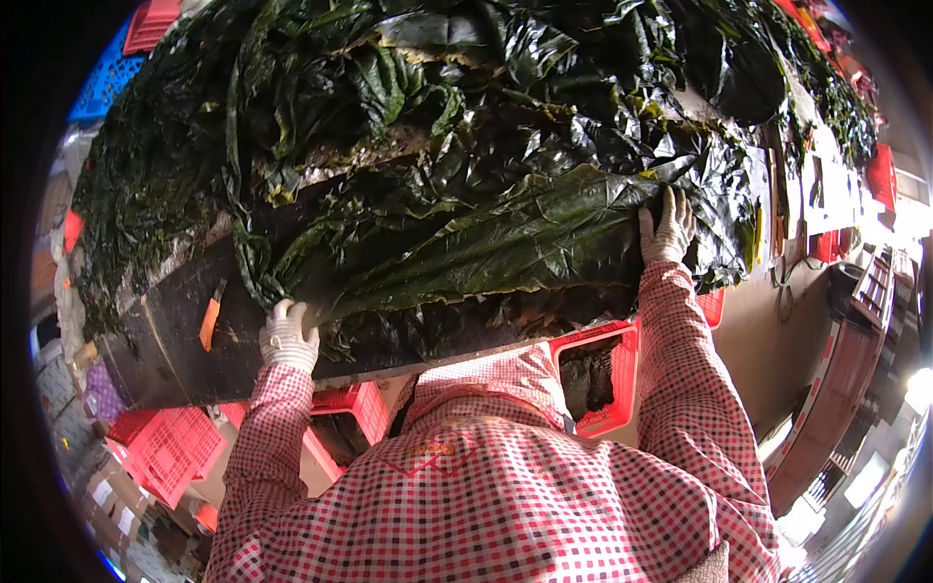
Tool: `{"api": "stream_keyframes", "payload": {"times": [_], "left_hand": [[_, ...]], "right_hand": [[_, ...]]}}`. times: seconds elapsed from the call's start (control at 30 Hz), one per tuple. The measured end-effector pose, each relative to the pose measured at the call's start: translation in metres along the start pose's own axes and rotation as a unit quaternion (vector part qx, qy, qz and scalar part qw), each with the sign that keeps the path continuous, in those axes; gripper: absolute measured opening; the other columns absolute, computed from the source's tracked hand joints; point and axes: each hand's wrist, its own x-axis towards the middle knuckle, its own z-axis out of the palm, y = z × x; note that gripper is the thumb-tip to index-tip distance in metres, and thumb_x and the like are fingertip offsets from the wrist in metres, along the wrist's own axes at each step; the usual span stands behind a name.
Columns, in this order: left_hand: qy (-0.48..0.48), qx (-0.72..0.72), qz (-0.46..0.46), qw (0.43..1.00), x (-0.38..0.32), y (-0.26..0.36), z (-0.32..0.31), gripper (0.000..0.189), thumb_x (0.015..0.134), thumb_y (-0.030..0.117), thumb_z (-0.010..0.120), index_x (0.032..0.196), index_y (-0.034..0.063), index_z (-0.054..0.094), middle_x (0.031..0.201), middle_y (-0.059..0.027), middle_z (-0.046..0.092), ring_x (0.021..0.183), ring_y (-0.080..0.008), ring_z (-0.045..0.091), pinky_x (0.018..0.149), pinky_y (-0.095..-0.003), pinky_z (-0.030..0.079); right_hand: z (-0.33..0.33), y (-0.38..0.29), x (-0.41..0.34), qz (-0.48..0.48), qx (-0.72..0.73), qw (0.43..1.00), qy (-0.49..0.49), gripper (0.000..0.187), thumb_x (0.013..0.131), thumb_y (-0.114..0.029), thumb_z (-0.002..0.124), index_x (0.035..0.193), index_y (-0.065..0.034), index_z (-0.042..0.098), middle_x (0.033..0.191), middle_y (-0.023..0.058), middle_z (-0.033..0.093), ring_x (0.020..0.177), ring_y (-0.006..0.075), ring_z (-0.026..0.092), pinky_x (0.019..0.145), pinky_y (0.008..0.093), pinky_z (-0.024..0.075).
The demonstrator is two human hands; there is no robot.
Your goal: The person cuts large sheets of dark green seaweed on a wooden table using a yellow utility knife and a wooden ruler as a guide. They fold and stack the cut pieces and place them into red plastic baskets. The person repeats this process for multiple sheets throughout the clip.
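A long, wet, dark green kelp blade (503, 248) lies stretched across the dark work table (168, 350) in front of me. My left hand (290, 341), in a pale knit glove, has its fingers curled on the narrow left end of the kelp. At the broad right end, my right hand (666, 229), gloved alike, rests palm down with fingers apart on the blade. Under and behind this blade are more layers of glossy kelp (452, 109). An orange-handled knife (211, 321) lies on the table to the left of my left hand.
Heaped kelp (146, 189) covers the table's far and left parts. Red plastic crates (171, 444) stand below the near edge at left, and another red crate (619, 386) holding dark material is by my legs. A blue crate (109, 73) sits far left. Brown benches (824, 408) stand at right.
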Motion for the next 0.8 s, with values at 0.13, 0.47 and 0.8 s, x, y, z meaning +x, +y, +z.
{"api": "stream_keyframes", "payload": {"times": [0.13, 0.47, 0.8], "left_hand": [[0.095, -0.35, -0.14, 0.922, 0.002, 0.022, -0.012, 0.045, 0.08, -0.006, 0.063, 0.122, 0.0116, 0.065, 0.118, -0.0132, 0.067, 0.105, -0.0324, 0.065, 0.097, -0.0394, 0.053], [0.349, -0.269, 0.176, 0.88, 0.08, 0.278, -0.024, 0.044, 0.077, 0.021, 0.083, 0.117, 0.0156, 0.066, 0.118, -0.0121, 0.064, 0.105, -0.0352, 0.062, 0.088, -0.0474, 0.052], [0.386, -0.205, 0.113, 0.892, 0.093, 0.286, 0.007, 0.031, 0.086, 0.024, 0.074, 0.114, 0.0135, 0.068, 0.12, -0.0141, 0.063, 0.11, -0.0371, 0.061, 0.091, -0.0494, 0.049]], "right_hand": [[-0.013, -0.012, 0.001, 0.008, 0.02, 1.0, 0.013, 0.074, 0.083, -0.044, 0.071, 0.146, -0.013, 0.046, 0.151, 0.0184, 0.044, 0.139, 0.0389, 0.038, 0.115, 0.0556, 0.0252], [-0.045, -0.02, 0.006, 0.079, 0.093, 0.992, -0.04, 0.078, 0.075, -0.04, 0.079, 0.141, -0.0122, 0.049, 0.149, 0.019, 0.043, 0.141, 0.0402, 0.035, 0.117, 0.0567, 0.0231], [-0.047, 0.191, 0.045, 0.211, 0.125, 0.951, 0.187, 0.048, 0.079, -0.016, 0.073, 0.125, -0.0094, 0.063, 0.124, 0.0164, 0.064, 0.111, 0.0397, 0.061, 0.098, 0.0478, 0.0481]]}}
